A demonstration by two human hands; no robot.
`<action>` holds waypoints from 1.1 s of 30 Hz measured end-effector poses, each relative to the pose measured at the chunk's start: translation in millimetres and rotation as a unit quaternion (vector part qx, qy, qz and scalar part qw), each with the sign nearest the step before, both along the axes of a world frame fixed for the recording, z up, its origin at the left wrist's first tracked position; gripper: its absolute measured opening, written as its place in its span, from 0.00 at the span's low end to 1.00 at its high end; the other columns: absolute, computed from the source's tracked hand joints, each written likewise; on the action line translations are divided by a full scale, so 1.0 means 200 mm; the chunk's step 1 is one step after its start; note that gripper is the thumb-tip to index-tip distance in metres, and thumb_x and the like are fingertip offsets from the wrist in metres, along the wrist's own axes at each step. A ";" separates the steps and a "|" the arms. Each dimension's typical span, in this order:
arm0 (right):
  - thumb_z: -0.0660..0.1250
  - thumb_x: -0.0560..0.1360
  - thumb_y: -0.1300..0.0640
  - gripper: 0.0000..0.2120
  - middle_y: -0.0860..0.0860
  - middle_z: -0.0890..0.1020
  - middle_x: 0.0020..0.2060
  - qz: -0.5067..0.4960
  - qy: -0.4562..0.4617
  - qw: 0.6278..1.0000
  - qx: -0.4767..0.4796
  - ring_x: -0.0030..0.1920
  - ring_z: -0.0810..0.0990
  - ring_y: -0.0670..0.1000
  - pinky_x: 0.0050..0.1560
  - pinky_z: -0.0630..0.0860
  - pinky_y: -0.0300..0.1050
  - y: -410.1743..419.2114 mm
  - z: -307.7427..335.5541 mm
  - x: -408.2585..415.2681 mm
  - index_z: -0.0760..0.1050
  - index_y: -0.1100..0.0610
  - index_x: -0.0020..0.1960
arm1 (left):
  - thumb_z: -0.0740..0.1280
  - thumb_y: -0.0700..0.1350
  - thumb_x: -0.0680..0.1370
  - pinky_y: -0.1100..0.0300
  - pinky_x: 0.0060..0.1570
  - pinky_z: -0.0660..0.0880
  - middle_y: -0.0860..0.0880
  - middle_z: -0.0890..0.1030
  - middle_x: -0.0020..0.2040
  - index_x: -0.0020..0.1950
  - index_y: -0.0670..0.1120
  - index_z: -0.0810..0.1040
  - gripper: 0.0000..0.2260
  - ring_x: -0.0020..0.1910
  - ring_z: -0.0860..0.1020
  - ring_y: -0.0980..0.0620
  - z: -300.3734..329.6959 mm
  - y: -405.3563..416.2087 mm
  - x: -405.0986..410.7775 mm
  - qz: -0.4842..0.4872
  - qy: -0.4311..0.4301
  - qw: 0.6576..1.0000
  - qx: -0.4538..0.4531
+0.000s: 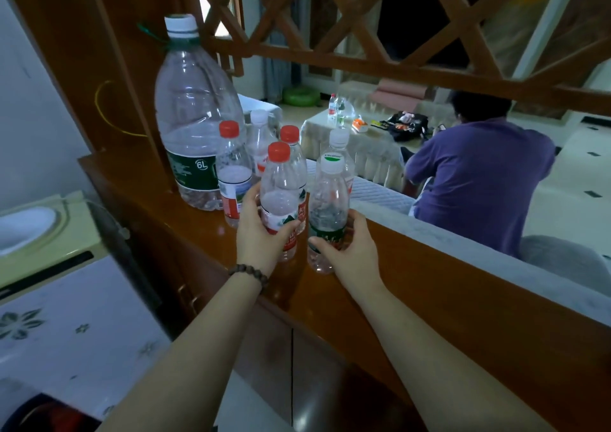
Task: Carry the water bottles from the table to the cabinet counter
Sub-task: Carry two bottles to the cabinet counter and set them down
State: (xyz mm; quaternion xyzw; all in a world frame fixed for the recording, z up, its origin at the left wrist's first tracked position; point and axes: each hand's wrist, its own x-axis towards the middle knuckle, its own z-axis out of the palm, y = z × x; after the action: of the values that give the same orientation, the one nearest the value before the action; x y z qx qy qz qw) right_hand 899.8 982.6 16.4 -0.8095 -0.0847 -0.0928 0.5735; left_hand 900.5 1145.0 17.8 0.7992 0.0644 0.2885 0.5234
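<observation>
Your left hand (pixel 261 233) is gripping a red-capped bottle (pixel 281 200) and your right hand (pixel 347 249) a white-capped, green-labelled bottle (pixel 327 213), both upright at frame centre, probably being set onto the wooden cabinet counter (pixel 413 273) beside the 6L jug (pixel 195 117) and other bottles.

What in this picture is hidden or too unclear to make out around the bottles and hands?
Head view, the only one:
- White-capped small bottle: mostly hidden behind the red-capped bottles in front.
- Bottle bases under the left hand and right hand: whether they touch the counter is unclear.
- Bottles on the far table: too small to count or read.
- Big 6L bottle: label text is blurred apart from the "6L".
</observation>
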 end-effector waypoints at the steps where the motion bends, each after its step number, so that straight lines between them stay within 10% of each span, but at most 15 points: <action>1: 0.77 0.66 0.50 0.35 0.47 0.75 0.63 0.004 0.002 1.000 0.001 0.63 0.73 0.46 0.58 0.70 0.35 -0.01 0.00 0.00 0.65 0.52 0.68 | 0.78 0.46 0.66 0.53 0.62 0.74 0.52 0.74 0.65 0.70 0.51 0.64 0.37 0.65 0.73 0.55 0.00 0.00 0.00 0.004 0.002 1.000 0.002; 22: 0.64 0.74 0.38 0.32 0.52 0.70 0.68 0.013 -0.006 0.986 -0.169 0.69 0.67 0.50 0.62 0.65 0.41 -0.20 -0.05 -0.13 0.65 0.55 0.71 | 0.70 0.58 0.72 0.50 0.64 0.70 0.49 0.70 0.70 0.74 0.49 0.61 0.35 0.69 0.69 0.49 0.00 -0.04 -0.20 0.076 0.084 0.989 0.100; 33: 0.60 0.76 0.40 0.26 0.49 0.71 0.67 0.166 -0.096 0.950 -0.247 0.69 0.66 0.48 0.66 0.67 0.43 -0.14 -0.10 -0.52 0.68 0.52 0.69 | 0.61 0.64 0.75 0.44 0.71 0.60 0.48 0.65 0.74 0.75 0.50 0.61 0.32 0.73 0.62 0.47 -0.17 -0.03 -0.78 0.252 0.199 0.920 0.225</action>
State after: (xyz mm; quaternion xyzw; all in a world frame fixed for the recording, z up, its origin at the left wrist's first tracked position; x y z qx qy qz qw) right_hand 795.1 954.5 -3.3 -0.8879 -0.2924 -0.0495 0.3518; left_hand 744.2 1139.1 -16.9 0.8942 0.2999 0.2524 0.2161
